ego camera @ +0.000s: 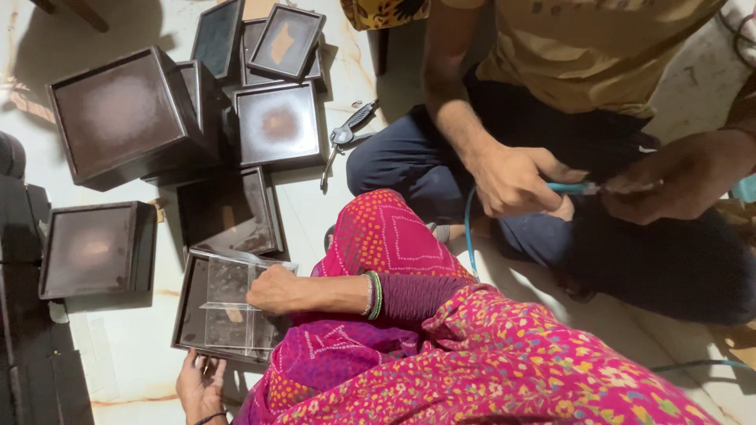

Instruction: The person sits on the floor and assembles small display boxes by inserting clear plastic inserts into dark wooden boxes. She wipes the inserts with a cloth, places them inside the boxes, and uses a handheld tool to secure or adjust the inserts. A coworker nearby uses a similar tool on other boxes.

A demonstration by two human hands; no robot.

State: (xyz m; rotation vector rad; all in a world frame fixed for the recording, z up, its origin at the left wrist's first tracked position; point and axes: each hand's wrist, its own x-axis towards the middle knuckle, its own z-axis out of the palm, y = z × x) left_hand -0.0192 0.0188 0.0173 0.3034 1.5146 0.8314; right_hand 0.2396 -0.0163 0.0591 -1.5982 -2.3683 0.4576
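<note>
- I sit on a pale marble-like floor (pixel 134 354), working at ground level, so this looks like a small home workshop and not a factory line.
- Many identical dark brown square boxes (pixel 118 114) lie spread over the floor on the left, near and far, like goods made in batches.
- A pair of pliers (pixel 344 138) lies on the floor in the middle.
- A co-worker's hand (pixel 512 181) on the far right grips a thin blue hose (pixel 470 236).
</note>
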